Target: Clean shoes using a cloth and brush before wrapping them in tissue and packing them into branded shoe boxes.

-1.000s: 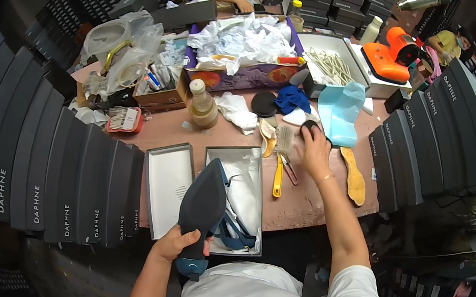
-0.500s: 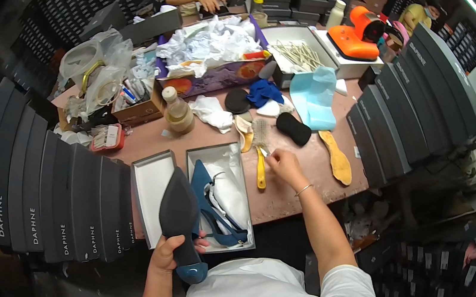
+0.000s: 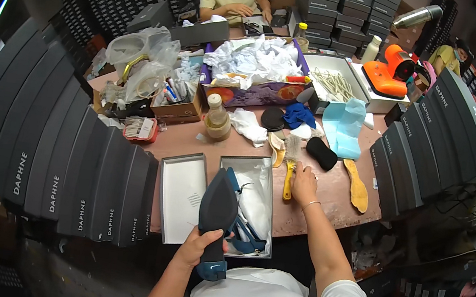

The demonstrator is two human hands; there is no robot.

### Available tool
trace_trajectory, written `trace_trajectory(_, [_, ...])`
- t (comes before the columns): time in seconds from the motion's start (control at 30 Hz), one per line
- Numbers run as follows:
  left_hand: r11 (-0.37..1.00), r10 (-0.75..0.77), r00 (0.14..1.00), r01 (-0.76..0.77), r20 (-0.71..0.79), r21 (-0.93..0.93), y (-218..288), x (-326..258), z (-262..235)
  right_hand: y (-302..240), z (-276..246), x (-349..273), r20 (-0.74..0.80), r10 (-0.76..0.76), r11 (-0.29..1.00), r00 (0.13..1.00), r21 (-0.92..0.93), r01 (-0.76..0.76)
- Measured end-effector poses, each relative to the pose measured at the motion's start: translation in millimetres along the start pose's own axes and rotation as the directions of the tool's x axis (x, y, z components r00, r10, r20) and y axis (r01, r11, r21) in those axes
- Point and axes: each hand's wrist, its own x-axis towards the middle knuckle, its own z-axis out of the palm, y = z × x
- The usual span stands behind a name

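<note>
My left hand [image 3: 201, 247] grips a pointed blue shoe [image 3: 219, 206], its dark sole turned up and its heel end toward me. Beneath its toe stands an uncovered shoe box [image 3: 270, 213] with white tissue and a second blue shoe [image 3: 249, 243], which has straps. The box's lid [image 3: 179, 192] lies inside up at its left. My right hand [image 3: 305, 186] rests by the yellow handle of a brush [image 3: 288, 182], fingers bent and drawn together. What they hold, if anything, is hidden.
Stacked dark shoe boxes flank me at left [image 3: 71, 180] and right [image 3: 411, 153]. Beyond the brush lie a black sponge [image 3: 321, 153], a yellow insole-shaped piece [image 3: 356, 185] and a light-blue cloth [image 3: 343, 126]. A bottle [image 3: 217, 120] stands left of centre. Across the table a person [image 3: 233, 1] works.
The view has shifted, so the table sits further right and lower in it. The left hand still holds the shoe, sole up. The right hand stays beside the brush, its fingers now nearer the handle.
</note>
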Motion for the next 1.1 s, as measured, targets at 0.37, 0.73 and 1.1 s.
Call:
trace_trajectory(0.37, [0.991,0.069,0.996,-0.074,0.048,0.110,0.4,-14.7,7.2,4.9,4.9,8.8,0.032,-0.014,0.999,0.999,-0.044,0.015])
trace_trajectory(0.73, [0.995,-0.013,0.992,0.000,0.127,0.099,-0.3,-0.9,-0.7,13.2,-52.7,-18.9,-0.206,0.107,0.718,0.973,0.693,0.067])
trace_trajectory(1.1, [0.971,-0.028,0.993,-0.001,0.118,0.239,9.7,4.9,0.6,-94.2,-187.5,-100.6,-0.110,-0.798,0.573,0.592,0.162,0.803])
